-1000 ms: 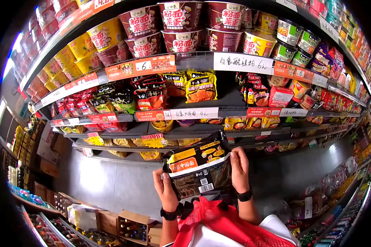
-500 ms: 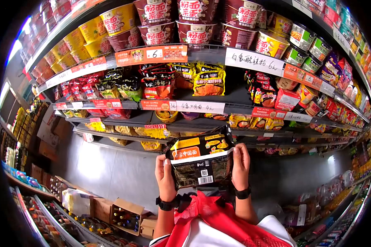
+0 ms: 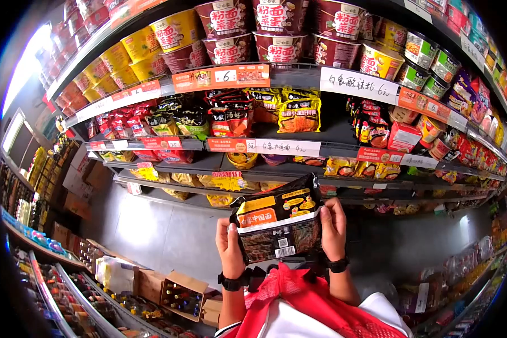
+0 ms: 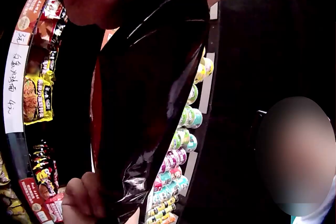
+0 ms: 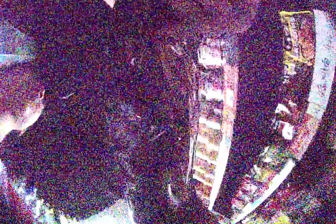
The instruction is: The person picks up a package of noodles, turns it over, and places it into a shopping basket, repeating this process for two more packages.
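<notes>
We keep the black noodle pack (image 3: 277, 225) gripped between left hand (image 3: 231, 248) and right hand (image 3: 333, 228), now raised slightly nearer the shelf (image 3: 276, 147), barcode facing us for inspection.

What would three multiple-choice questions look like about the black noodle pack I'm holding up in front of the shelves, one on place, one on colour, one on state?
1. Where is the black foil noodle pack?
A. Lying on the floor
B. Held between the left hand and the right hand, in front of the shelves
C. Inside the red mesh bag

2. What colour is the banner with white characters on the pack's front?
A. Orange
B. Blue
C. Green

3. What state is the pack in?
A. Torn open and empty
B. Crushed flat under one hand
C. Whole, gripped at both side edges

Answers:
1 B: the head view shows a hand at each side of it, above the bag.
2 A: an orange strip runs across its upper part.
3 C: no tear shows, and fingers curl round both edges.
</notes>
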Tool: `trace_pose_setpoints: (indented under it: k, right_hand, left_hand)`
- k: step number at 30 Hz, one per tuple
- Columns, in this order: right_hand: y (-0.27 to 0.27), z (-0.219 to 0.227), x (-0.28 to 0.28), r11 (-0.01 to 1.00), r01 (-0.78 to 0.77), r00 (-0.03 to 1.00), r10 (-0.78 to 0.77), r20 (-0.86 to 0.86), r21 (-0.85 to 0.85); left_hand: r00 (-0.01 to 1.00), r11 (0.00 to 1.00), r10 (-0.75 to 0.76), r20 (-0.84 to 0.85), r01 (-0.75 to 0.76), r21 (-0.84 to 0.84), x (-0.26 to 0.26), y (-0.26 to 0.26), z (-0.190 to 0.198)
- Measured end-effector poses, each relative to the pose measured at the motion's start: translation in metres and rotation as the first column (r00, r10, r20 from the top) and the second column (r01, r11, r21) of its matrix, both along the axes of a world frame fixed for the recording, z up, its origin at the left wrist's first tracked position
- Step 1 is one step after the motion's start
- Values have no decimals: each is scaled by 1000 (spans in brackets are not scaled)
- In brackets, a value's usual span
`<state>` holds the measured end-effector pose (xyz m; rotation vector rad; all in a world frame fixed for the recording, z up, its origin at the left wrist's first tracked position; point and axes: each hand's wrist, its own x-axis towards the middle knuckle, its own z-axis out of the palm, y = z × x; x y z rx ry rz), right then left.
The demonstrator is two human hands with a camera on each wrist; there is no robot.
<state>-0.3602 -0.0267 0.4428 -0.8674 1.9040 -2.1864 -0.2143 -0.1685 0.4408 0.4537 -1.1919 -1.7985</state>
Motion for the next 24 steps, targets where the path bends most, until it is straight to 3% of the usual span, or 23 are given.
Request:
trace_pose_setpoints:
  k: [11, 21, 24]
  right_hand:
    - [-3, 1, 5, 997, 57, 994, -52, -92, 51]
    - [7, -7, 3, 987, 154, 979, -146, -143, 46]
    - [10, -8, 6, 989, 141, 987, -137, -87, 50]
  left_hand:
    - [988, 988, 157, -15, -157, -4, 2, -3, -8]
    - [998, 998, 56, -22, -56, -33, 4, 4, -3]
    - [998, 998, 54, -37, -54, -16, 2, 6, -5]
